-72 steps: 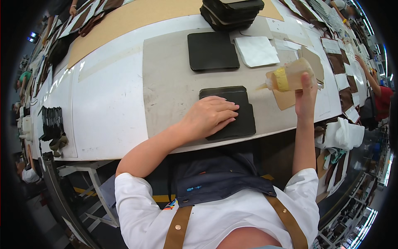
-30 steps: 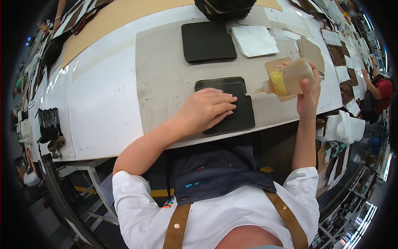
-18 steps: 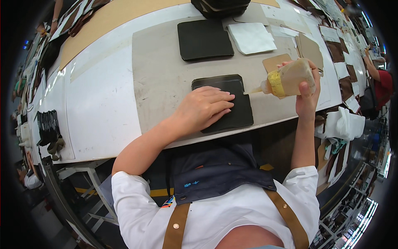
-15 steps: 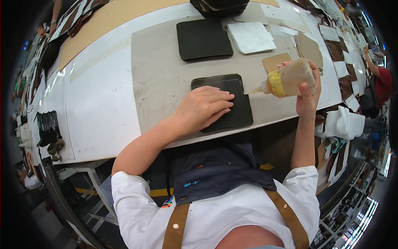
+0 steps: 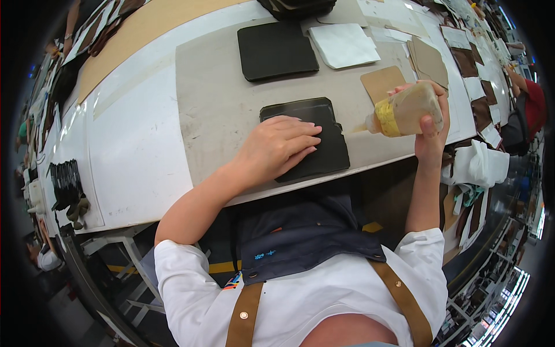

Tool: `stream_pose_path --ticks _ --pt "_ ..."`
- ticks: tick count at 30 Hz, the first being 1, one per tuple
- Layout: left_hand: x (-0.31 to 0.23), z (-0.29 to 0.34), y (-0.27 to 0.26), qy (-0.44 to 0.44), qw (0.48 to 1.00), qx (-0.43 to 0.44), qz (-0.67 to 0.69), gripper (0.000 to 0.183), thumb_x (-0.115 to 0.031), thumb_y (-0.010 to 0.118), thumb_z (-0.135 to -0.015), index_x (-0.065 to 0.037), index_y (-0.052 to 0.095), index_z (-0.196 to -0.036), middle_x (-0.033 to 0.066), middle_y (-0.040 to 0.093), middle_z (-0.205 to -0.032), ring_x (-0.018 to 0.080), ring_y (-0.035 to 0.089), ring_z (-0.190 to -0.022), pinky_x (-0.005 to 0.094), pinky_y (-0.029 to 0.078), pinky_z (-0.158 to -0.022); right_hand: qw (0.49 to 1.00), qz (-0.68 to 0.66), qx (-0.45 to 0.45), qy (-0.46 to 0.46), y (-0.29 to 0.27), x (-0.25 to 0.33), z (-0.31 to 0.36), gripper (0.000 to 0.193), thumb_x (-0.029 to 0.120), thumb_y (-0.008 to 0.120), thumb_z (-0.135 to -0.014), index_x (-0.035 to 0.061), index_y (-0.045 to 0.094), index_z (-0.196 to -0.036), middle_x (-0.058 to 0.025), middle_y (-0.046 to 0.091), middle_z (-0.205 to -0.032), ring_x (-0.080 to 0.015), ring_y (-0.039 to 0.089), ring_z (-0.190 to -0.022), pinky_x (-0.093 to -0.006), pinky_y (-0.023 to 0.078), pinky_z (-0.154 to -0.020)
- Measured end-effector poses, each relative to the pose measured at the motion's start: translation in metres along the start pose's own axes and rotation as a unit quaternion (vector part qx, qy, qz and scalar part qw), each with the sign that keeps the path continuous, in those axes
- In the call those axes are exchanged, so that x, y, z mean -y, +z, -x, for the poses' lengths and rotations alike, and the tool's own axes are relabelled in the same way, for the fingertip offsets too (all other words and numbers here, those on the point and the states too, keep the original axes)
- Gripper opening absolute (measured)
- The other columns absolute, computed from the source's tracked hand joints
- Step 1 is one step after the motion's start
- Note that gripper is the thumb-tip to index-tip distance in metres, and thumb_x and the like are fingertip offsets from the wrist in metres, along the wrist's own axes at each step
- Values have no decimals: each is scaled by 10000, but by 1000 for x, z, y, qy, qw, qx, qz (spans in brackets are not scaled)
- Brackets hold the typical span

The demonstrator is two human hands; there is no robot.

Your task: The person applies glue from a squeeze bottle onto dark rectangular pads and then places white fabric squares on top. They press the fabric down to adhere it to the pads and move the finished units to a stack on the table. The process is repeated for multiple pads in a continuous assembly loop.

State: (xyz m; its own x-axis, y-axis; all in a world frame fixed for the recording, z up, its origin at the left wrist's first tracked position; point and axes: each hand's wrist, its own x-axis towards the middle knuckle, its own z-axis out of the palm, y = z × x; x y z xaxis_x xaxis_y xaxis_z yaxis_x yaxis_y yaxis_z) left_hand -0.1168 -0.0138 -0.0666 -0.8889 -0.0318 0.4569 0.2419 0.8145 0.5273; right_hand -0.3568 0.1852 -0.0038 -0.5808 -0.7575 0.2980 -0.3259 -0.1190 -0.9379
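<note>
My left hand [image 5: 281,144] lies flat, fingers stretched out, on a black rectangular panel [image 5: 326,160] at the near edge of the table. The panel has a small notch in its right edge and a raised or folded band along its far edge. In my right hand [image 5: 432,124] is a translucent squeeze bottle [image 5: 411,109] with a yellow band, tipped on its side. Its narrow nozzle points left at the panel's right edge, a little apart from it. What is inside the bottle looks pale and cannot be made out.
Beyond the panel lie a flat stack of black pieces [image 5: 277,52] and a pile of white sheets [image 5: 345,45]. Tan card pieces [image 5: 383,82] rest behind the bottle. A black bundle [image 5: 298,7] stands at the far edge. Other people work at the sides.
The bottle's nozzle has drawn slightly right, away from the panel's edge. My left hand stays on the panel, and the whole view has shifted a little.
</note>
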Motion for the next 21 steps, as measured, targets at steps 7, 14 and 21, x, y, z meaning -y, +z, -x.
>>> stream_pose_path --ticks 7,14,21 --pt "-2 -1 -2 -2 1000 1 0 150 -102 740 -882 -89 736 -1031 30 734 -1213 230 698 -1100 394 534 -998 999 -46 -1 -7 -6 -6 9 824 554 761 -849 -30 434 -1330 -237 665 -1141 -353 688 -1081 -483 540 -976" --pt "-1 -2 -2 -6 1000 8 2 156 -96 740 -879 -90 736 -1034 33 734 -1213 228 698 -1106 391 536 -998 1000 -29 -4 11 -6 -9 15 876 628 710 -845 -22 419 -1354 -238 639 -1181 -362 666 -1105 -487 527 -989" --pt "-1 -2 -3 -5 1000 9 -4 157 -96 738 -881 -91 736 -1037 35 734 -1212 221 699 -1104 388 538 -994 997 -71 0 0 1 -11 13 800 548 720 -880 -36 421 -1337 -238 664 -1154 -335 688 -1089 -470 540 -980"
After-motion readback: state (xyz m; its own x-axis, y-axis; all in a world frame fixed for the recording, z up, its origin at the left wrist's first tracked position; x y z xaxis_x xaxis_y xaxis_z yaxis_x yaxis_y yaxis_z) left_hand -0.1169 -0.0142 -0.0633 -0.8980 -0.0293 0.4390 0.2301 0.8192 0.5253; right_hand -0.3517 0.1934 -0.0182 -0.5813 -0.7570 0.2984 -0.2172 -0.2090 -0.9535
